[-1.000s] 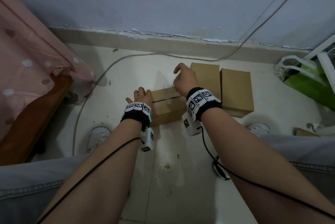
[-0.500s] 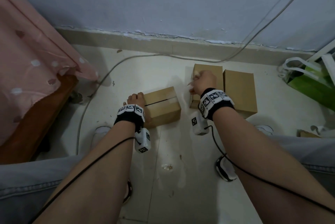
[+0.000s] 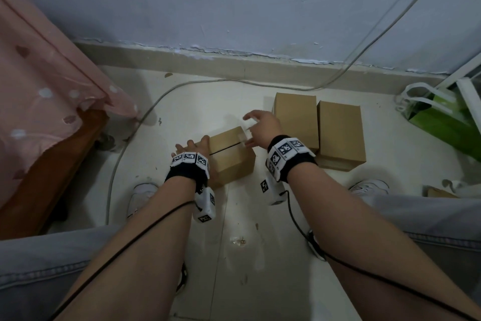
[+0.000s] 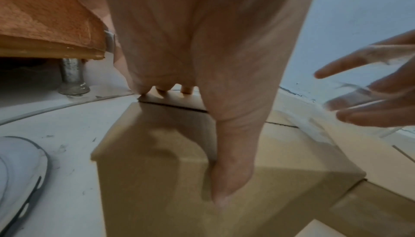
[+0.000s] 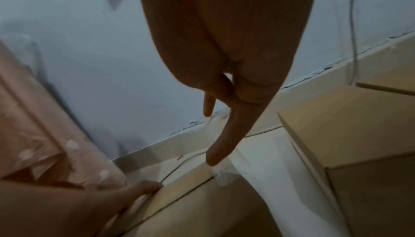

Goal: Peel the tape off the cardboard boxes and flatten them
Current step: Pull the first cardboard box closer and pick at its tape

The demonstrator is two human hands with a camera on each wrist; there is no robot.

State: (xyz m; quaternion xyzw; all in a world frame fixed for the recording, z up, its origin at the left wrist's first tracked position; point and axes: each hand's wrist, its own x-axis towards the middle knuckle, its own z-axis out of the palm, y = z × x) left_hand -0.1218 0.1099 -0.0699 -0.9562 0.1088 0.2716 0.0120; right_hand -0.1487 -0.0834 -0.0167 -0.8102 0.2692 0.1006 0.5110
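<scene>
A small brown cardboard box (image 3: 234, 162) lies on the floor between my shoes, with a dark slit along its top seam. My left hand (image 3: 194, 147) grips its left end: the fingers curl over the far edge and the thumb (image 4: 222, 178) presses the near face of the box (image 4: 157, 178). My right hand (image 3: 260, 125) hovers over the box's right end with straight, spread fingers. A clear tape strip (image 3: 246, 134) clings to those fingers (image 4: 359, 74) and still runs down to the box. In the right wrist view the tape (image 5: 222, 177) hangs from a fingertip onto the box (image 5: 202, 201).
Two more closed boxes (image 3: 296, 117) (image 3: 341, 133) stand side by side just right of my right hand. A grey cable (image 3: 145, 123) loops over the floor at left, beside a wooden frame under pink cloth (image 3: 52, 112). A green bag (image 3: 442, 117) sits at far right. A crumpled tape scrap (image 3: 240, 241) lies near my knees.
My right hand pulled the tape out to the right, then came back over the box's right end with its fingers now spread. My left hand kept its grip on the box.
</scene>
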